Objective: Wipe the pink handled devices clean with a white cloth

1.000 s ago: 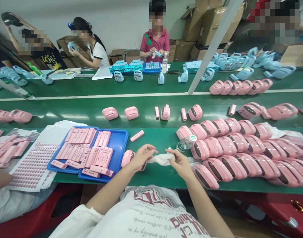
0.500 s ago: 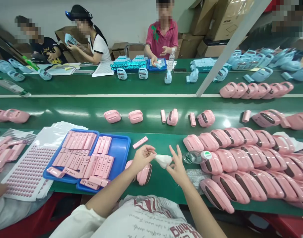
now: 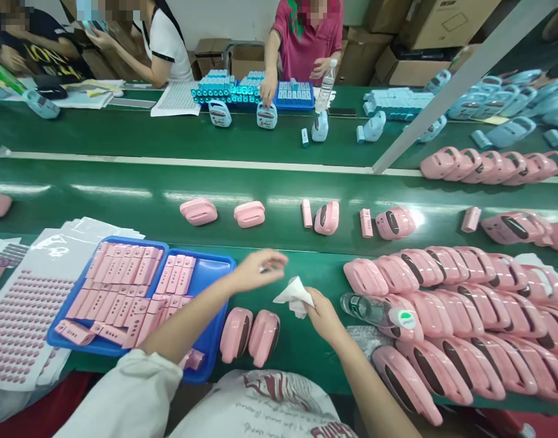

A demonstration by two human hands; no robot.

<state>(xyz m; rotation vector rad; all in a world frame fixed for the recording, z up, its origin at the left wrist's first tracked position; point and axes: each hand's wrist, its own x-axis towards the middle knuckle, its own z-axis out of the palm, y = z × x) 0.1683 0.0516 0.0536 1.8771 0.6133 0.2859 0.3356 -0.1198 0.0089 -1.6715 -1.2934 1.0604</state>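
My right hand (image 3: pixel 323 317) pinches a crumpled white cloth (image 3: pixel 294 295) just above the green table (image 3: pixel 301 347). My left hand (image 3: pixel 259 267) reaches forward past the cloth with its fingers curled together; what lies under them is hidden. Two pink devices (image 3: pixel 250 336) stand side by side on the table, close below my left forearm. Two blue trays (image 3: pixel 213 275) of small pink bars sit to the left.
A big heap of pink devices (image 3: pixel 461 304) fills the table's right side, with a water bottle (image 3: pixel 372 309) lying against it. Sticker sheets (image 3: pixel 18 316) lie at the left. Pink devices ride the conveyor belt (image 3: pixel 123 201). People work with blue devices (image 3: pixel 266 114) at the far bench.
My left hand has let go of the cloth and moved forward to where a small pink bar lay. My right hand now holds the cloth alone. The view has tilted down.
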